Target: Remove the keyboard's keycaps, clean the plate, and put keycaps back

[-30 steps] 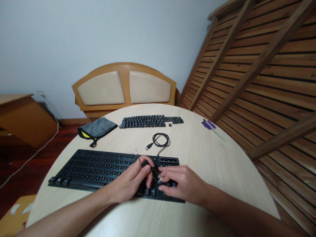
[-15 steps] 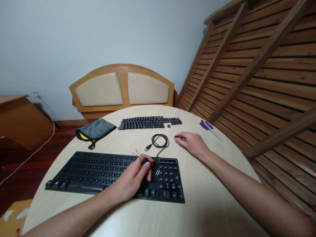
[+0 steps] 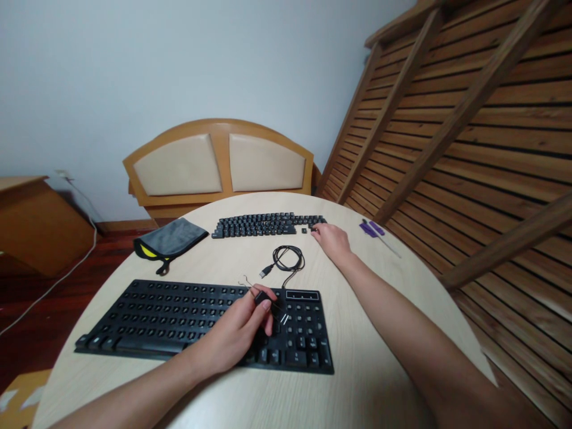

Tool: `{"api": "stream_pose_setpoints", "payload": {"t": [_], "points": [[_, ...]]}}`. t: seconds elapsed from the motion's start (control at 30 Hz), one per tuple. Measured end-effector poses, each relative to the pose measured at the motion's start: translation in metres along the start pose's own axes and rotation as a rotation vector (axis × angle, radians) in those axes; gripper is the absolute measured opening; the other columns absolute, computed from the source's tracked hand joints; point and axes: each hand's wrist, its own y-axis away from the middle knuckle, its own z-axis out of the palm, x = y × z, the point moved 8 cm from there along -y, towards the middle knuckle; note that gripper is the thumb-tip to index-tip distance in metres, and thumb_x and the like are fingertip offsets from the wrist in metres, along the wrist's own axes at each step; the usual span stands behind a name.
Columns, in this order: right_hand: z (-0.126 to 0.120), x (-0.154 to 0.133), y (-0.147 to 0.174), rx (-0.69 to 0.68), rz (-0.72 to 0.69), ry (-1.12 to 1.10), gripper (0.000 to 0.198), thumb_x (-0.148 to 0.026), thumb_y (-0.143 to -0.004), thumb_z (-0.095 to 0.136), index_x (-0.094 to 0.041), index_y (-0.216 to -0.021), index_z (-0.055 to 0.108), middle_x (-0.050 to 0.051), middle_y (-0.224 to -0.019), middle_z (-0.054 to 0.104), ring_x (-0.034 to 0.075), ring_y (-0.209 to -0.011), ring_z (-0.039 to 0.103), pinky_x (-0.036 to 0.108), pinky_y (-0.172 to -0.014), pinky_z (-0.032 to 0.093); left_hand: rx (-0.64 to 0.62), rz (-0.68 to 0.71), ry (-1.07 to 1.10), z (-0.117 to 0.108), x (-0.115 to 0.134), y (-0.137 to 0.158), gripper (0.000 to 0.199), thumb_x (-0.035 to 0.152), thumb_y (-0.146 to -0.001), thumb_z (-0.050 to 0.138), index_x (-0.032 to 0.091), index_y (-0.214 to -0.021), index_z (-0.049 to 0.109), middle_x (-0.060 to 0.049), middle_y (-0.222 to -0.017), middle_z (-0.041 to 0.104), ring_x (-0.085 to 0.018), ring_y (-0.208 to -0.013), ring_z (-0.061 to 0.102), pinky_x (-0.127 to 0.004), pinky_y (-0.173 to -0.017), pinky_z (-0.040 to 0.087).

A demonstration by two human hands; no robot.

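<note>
Black keycap, apparently pinched in right grip | moved up beside loose keycaps | left grip still holding wire puller

Worn on the head, above and behind left hand and right hand. Looks forward and down, nearer to the left hand than to the right. Sits close enough to resolve single key positions on keyboard beneath the left hand. Spans table around both hands, then headboard and wall beyond the right hand, slatted panel to its right. Cuts off left forearm and right forearm behind the hands.
</note>
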Motion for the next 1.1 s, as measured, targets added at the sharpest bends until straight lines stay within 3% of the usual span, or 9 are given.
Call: {"api": "stream_pose_setpoints", "payload": {"t": [0.37, 0.53, 0.63, 0.73, 0.83, 0.9, 1.0, 1.1], "points": [[0.004, 0.004, -0.001, -0.002, 0.08, -0.057, 0.028, -0.037, -0.096, 0.059, -0.026, -0.121, 0.065, 0.005, -0.111, 0.075, 0.024, -0.103, 0.067, 0.032, -0.079, 0.048, -0.002, -0.009, -0.016, 0.0, -0.003, 0.0, 0.03, 0.042, -0.105, 0.032, 0.018, -0.114, 0.047, 0.002, -0.071, 0.056, -0.016, -0.07, 0.051, -0.033, -0.073, 0.042], [-0.01, 0.001, 0.009, -0.071, 0.097, -0.056, 0.046, -0.037, -0.094, 0.061, -0.017, -0.133, 0.05, 0.011, -0.108, 0.075, 0.026, -0.102, 0.068, 0.034, -0.08, 0.048, -0.014, -0.029, -0.052, 0.0, -0.002, -0.001, 0.032, 0.042, -0.105, 0.033, 0.017, -0.115, 0.05, 0.001, -0.072, 0.06, -0.016, -0.069, 0.053, -0.033, -0.072, 0.043], [-0.024, -0.007, 0.029, -0.158, 0.074, -0.044, 0.055, -0.035, -0.086, 0.07, -0.014, -0.132, 0.05, 0.015, -0.107, 0.074, 0.03, -0.099, 0.069, 0.037, -0.08, 0.049, -0.005, -0.01, -0.09, -0.001, 0.001, -0.003, 0.031, 0.041, -0.104, 0.034, 0.016, -0.112, 0.052, 0.0, -0.073, 0.063, -0.017, -0.071, 0.057, -0.034, -0.075, 0.045], [-0.042, -0.026, 0.065, -0.225, -0.015, -0.074, 0.046, -0.044, -0.088, 0.066, -0.017, -0.123, 0.058, 0.015, -0.112, 0.072, 0.031, -0.102, 0.067, 0.04, -0.084, 0.05, 0.017, 0.027, -0.143, -0.001, 0.006, -0.002, 0.03, 0.039, -0.104, 0.034, 0.016, -0.112, 0.052, -0.001, -0.072, 0.065, -0.017, -0.07, 0.06, -0.033, -0.073, 0.047], [-0.059, -0.064, 0.112, -0.281, -0.318, -0.305, 0.047, -0.053, -0.095, 0.055, -0.019, -0.127, 0.059, 0.014, -0.129, 0.064, 0.029, -0.122, 0.057, 0.044, -0.103, 0.043, 0.05, 0.061, -0.22, -0.002, 0.014, 0.002, 0.027, 0.036, -0.102, 0.038, 0.016, -0.113, 0.053, 0.0, -0.067, 0.065, -0.016, -0.062, 0.06, -0.03, -0.065, 0.047], [-0.059, -0.085, 0.145, -0.421, -0.503, -0.41, 0.073, -0.061, -0.086, 0.063, -0.021, -0.144, 0.047, 0.014, -0.151, 0.047, 0.032, -0.141, 0.038, 0.049, -0.115, 0.031, 0.073, 0.082, -0.27, -0.002, 0.02, 0.005, 0.025, 0.033, -0.1, 0.041, 0.016, -0.112, 0.053, 0.001, -0.064, 0.065, -0.015, -0.057, 0.06, -0.029, -0.06, 0.047], [-0.049, -0.099, 0.175, -0.603, -0.591, -0.453, 0.115, -0.067, -0.068, 0.075, -0.016, -0.158, 0.025, 0.017, -0.165, 0.018, 0.039, -0.151, 0.013, 0.055, -0.121, 0.018, 0.09, 0.105, -0.294, -0.002, 0.028, 0.009, 0.02, 0.03, -0.097, 0.042, 0.016, -0.106, 0.054, 0.002, -0.063, 0.065, -0.013, -0.053, 0.061, -0.027, -0.057, 0.048], [-0.044, -0.108, 0.182, -0.623, -0.595, -0.475, 0.12, -0.066, -0.065, 0.077, -0.015, -0.158, 0.023, 0.017, -0.166, 0.013, 0.04, -0.151, 0.008, 0.056, -0.121, 0.014, 0.066, 0.096, -0.282, 0.003, 0.029, 0.01, 0.015, 0.026, -0.096, 0.043, 0.017, -0.101, 0.053, 0.003, -0.06, 0.064, -0.013, -0.051, 0.061, -0.024, -0.054, 0.047]]}}
